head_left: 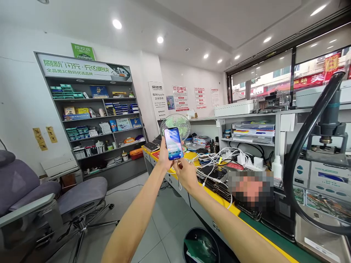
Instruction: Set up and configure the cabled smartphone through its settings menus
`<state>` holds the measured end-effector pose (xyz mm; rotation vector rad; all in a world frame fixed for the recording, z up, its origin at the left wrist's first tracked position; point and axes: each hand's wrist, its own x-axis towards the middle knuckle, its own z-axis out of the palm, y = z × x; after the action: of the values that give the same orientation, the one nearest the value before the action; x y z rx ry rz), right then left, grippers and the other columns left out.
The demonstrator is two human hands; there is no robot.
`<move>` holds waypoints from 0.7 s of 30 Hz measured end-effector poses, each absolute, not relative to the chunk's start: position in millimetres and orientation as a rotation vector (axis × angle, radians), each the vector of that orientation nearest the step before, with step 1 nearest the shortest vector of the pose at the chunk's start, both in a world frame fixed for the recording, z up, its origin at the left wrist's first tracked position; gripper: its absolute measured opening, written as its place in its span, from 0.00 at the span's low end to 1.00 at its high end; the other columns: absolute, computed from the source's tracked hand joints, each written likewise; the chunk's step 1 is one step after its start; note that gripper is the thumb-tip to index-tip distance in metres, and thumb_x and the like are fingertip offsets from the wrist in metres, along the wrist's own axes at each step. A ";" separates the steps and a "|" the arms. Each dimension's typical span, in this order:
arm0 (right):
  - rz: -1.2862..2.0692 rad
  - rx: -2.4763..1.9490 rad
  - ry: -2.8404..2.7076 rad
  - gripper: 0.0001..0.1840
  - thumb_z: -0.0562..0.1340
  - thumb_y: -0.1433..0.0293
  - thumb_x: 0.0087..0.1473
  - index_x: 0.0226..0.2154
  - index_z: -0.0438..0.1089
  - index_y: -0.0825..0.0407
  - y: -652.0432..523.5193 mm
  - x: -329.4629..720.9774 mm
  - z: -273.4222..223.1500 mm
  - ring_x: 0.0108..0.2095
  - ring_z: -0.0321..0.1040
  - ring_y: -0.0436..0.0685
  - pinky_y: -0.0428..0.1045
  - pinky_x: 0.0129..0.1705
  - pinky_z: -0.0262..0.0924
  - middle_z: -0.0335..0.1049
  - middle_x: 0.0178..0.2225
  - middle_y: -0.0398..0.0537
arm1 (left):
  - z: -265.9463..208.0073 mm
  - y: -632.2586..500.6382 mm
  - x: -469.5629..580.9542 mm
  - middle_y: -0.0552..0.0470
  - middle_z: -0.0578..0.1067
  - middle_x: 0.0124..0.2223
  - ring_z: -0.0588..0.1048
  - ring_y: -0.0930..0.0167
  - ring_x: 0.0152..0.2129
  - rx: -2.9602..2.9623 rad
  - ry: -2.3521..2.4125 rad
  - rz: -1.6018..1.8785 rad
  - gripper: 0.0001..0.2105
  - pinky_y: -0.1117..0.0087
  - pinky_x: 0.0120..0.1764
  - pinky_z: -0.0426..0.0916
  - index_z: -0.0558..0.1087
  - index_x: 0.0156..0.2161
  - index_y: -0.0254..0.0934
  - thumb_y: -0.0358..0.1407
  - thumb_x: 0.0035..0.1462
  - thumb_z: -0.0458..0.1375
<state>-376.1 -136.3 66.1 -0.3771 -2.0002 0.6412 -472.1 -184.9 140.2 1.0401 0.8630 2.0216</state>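
My left hand (164,157) is wrapped round a smartphone (173,143), held upright with its lit lock screen towards me. At the phone's lower edge, the fingers of my right hand (187,174) are pinched on a white charging cable (180,185), which hangs in a loop below them. The cable's plug is hidden by my fingers, so I cannot tell whether it sits in the phone's port. Right of my hands, tangled white cables (208,155) lie over dark phones and parts on the yellow-edged workbench (248,216).
A fan (177,122) stands behind the phone. Below the bench is a black bin (201,244). To the left are an office chair (82,191) and a stocked shelf unit (102,98). A thick black hose (304,146) arches over the bench at the right.
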 end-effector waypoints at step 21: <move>0.891 -0.470 -2.035 0.11 0.57 0.63 0.63 0.38 0.73 0.50 -135.3 -372.6 63.1 0.36 0.71 0.59 0.48 0.36 0.56 0.75 0.36 0.50 | 144.2 -181.5 -472.4 0.38 0.79 0.44 0.79 0.60 0.36 1.010 0.746 2.060 0.32 0.61 0.38 0.75 0.74 0.53 0.31 0.58 0.66 0.44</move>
<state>-372.6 -135.3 63.1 -0.4704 -2.0354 0.8914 -472.4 -181.5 144.2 1.0102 0.7465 2.0599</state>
